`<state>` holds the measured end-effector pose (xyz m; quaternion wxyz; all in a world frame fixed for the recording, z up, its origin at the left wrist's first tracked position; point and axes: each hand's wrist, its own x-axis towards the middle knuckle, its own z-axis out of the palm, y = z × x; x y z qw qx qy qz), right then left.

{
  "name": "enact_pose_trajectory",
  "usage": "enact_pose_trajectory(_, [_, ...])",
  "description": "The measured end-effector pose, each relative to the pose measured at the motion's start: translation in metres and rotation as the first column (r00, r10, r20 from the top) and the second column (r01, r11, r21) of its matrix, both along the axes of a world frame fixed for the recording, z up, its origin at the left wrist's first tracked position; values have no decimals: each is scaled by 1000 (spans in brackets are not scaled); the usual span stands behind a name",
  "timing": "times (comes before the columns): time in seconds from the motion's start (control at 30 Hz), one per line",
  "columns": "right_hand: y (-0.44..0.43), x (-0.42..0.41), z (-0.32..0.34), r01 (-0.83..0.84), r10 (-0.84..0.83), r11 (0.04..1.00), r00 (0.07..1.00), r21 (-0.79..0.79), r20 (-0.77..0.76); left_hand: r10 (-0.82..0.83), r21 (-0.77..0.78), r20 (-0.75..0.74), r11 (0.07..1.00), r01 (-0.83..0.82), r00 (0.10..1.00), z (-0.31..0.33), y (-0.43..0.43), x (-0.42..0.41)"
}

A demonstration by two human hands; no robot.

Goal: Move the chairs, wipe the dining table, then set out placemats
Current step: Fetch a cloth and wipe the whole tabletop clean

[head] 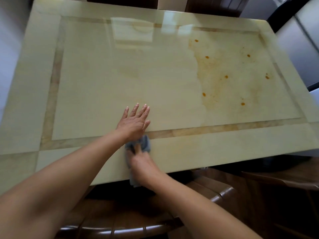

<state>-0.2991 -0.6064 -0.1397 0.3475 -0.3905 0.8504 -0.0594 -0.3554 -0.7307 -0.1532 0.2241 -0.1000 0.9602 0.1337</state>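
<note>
Head view: a cream stone dining table (96, 80) with a tan inlaid border fills most of the picture. The left hand (134, 121) lies flat on the tabletop near the front border strip, fingers straight and slightly spread, holding nothing. Just in front of it, the right hand (141, 163) presses a grey cloth (145, 144) onto the table's near margin. Its fingers are bunched into the fabric, though the hand is blurred and the exact grip is hard to read. 1 end of the cloth sticks out beyond the fingers toward the left hand, and the other end hangs over the table's near edge under the wrist.

The right half of the tabletop carries a yellowish-brown smear (224, 75) with at least 7 small orange spots in it. The left and middle parts look glossy and unmarked, with window light reflected near the far edge.

A brown wooden chair (120, 228) stands below the near edge, under the forearms. A second dark chair (212, 6) shows beyond the far edge.
</note>
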Motion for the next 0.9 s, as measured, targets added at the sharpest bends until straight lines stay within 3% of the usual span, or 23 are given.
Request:
enact_pose_trajectory(0.2, [14,-2,-11,-222,222,975,974,6,-41,13,10,-1,1000,-13,1000,2,17,0])
enact_pose_trajectory(0.33, [63,-60,0,-89,89,992,996,85,-3,-1,25,3,1000,1,1000,1,38,-6])
enact_pose_trajectory(0.5, [128,-124,8,87,-76,978,995,187,-64,-1,51,9,999,0,1000,0,67,-25])
enact_pose_trajectory(0.9, [254,-225,4,179,-172,968,984,177,-53,108,-6,32,994,-108,994,-2,140,-81])
